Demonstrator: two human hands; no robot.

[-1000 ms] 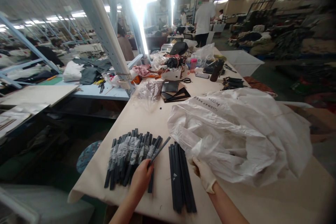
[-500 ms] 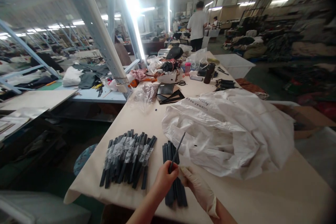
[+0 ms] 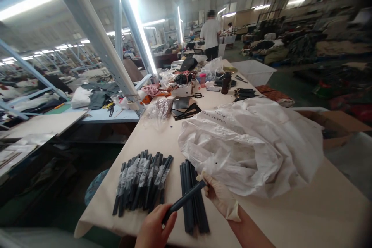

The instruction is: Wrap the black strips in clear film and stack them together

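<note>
Far left on the tan table: wrapped bundles of black strips, fanned side by side, banded in clear film too blurred to read.

Cut off by the lower edge: bare left hand, wrist out of sight, fingers curled tight around the near end of a single black strip, raised at a slant above the table.

Directly under it, partly covered: a loose stack of unwrapped strips lying lengthwise.

Just right: right hand in a pale glove, fingertips pinched on the strip's far end, knuckles against the hem of a crumpled white plastic sack.

Sack contents hidden.

Dark handwriting along its upper fold, upside down and not legible.
</note>
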